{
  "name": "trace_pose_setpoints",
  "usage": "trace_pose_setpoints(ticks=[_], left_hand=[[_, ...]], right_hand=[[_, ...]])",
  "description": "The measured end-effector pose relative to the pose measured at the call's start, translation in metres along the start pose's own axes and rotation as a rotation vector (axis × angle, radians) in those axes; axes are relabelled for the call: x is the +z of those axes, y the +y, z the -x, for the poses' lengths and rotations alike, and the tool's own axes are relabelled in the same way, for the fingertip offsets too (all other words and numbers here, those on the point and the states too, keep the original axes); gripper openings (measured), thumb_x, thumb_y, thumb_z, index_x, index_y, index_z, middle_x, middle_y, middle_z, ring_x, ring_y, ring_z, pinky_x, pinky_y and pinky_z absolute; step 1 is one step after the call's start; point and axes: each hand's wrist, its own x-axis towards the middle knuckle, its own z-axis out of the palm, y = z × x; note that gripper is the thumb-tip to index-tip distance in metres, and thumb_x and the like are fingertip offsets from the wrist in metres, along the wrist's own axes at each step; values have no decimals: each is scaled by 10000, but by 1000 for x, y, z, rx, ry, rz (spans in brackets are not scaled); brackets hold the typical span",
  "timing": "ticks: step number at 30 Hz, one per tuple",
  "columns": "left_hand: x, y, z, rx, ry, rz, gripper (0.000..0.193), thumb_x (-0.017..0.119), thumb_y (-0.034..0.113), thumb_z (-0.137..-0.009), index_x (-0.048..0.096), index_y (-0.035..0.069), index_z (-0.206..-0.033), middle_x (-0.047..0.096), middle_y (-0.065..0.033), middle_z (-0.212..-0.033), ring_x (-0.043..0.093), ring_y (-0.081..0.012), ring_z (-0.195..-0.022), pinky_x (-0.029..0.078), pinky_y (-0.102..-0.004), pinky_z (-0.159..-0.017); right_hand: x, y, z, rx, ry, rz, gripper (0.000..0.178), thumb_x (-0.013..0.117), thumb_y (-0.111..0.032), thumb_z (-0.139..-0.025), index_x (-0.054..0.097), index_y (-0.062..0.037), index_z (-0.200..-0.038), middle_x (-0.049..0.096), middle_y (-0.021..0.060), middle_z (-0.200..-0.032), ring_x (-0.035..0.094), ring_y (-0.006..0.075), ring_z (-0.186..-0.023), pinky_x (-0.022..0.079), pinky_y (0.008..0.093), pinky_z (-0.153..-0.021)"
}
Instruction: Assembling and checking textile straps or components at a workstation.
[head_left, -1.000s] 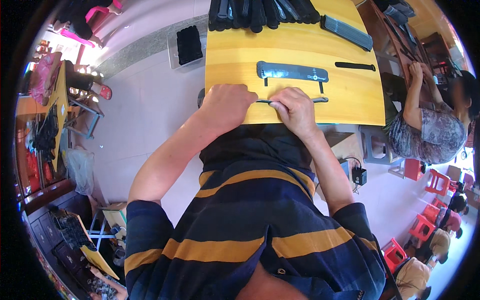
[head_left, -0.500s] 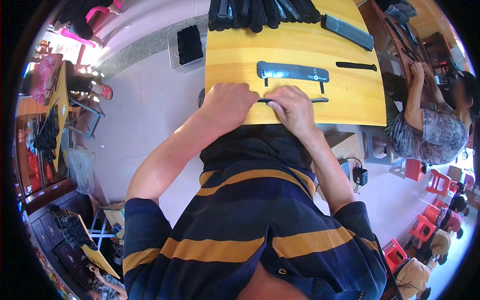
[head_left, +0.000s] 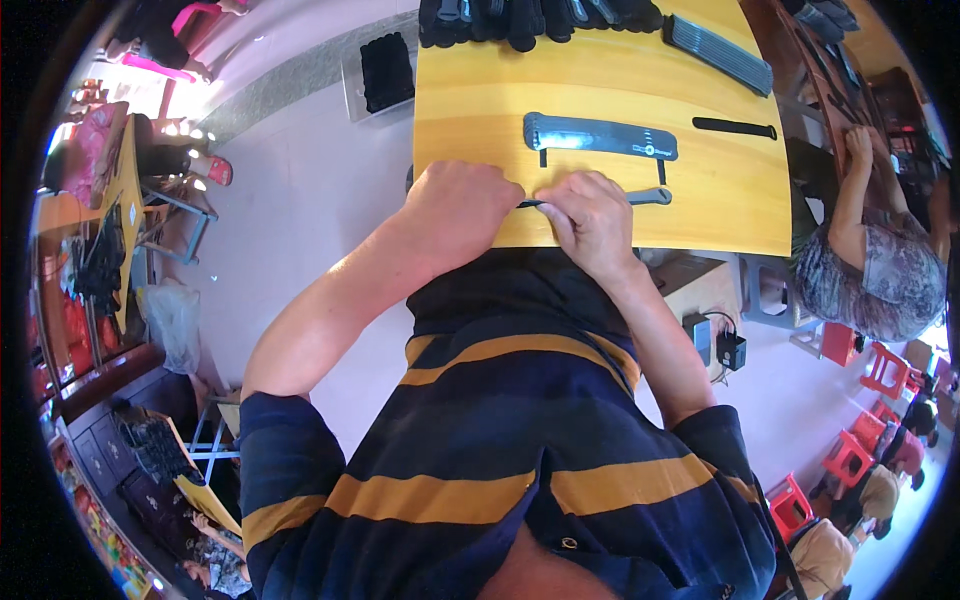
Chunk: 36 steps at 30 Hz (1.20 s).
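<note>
A narrow dark strap [head_left: 650,197] with a rounded, slotted grey end lies across the near part of the yellow table. My left hand [head_left: 452,205] is closed, with its fingertips at the strap's left part. My right hand [head_left: 590,215] pinches the strap between thumb and fingers, close beside the left, and the grey end sticks out to its right. Just beyond my hands lies a glossy dark-grey bundle of flat strips [head_left: 600,137] with two short black tabs under it. A single black strap [head_left: 735,128] rests farther right.
Several black straps [head_left: 530,22] are piled along the table's far edge, beside a neat grey stack [head_left: 718,58]. A clear bin [head_left: 352,90] holding black pieces stands left of the yellow table [head_left: 470,100]. Another person [head_left: 870,260] works at a bench on the right.
The strap's grey end has turned to show more of its flat face. My hands keep nearly the same place and grip, while the whole view has shifted slightly.
</note>
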Motion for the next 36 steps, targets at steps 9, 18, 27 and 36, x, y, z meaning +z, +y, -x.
trace_pose_setpoints(ticks=[9, 18, 27, 36], left_hand=[[1, -5, 9, -14, 49, 53, 120, 620, 86, -878, 726, 96, -933, 685, -124, -825, 704, -369, -810, 568, -502, -677], [7, -11, 19, -64, 43, 122, 110, 628, 128, -903, 731, 103, -933, 681, -123, -815, 701, -368, -829, 570, -508, -708], [23, -15, 46, -158, 54, 147, 143, 650, 146, -904, 750, 127, -1004, 692, -79, -866, 693, -331, -847, 563, -470, -720], [43, -17, 40, -113, 375, 300, 154, 640, 166, -924, 766, 142, -1010, 691, -69, -838, 706, -291, -818, 546, -451, -664]], right_hand=[[1, 2, 0, -41, 35, -16, 68, 774, -159, -830, 747, -123, -881, 646, 34, -803, 656, 262, -819, 509, 402, -746], [1, 0, -1, -75, 37, 8, 74, 779, -151, -819, 729, -108, -852, 630, 39, -776, 642, 266, -780, 503, 397, -710], [5, 3, 3, -43, 45, -5, 88, 793, -115, -795, 731, -108, -856, 649, 48, -818, 644, 275, -814, 504, 403, -729], [4, 2, 1, -64, 54, -19, 110, 801, -111, -792, 745, -109, -886, 651, 47, -824, 640, 273, -806, 504, 401, -725]])
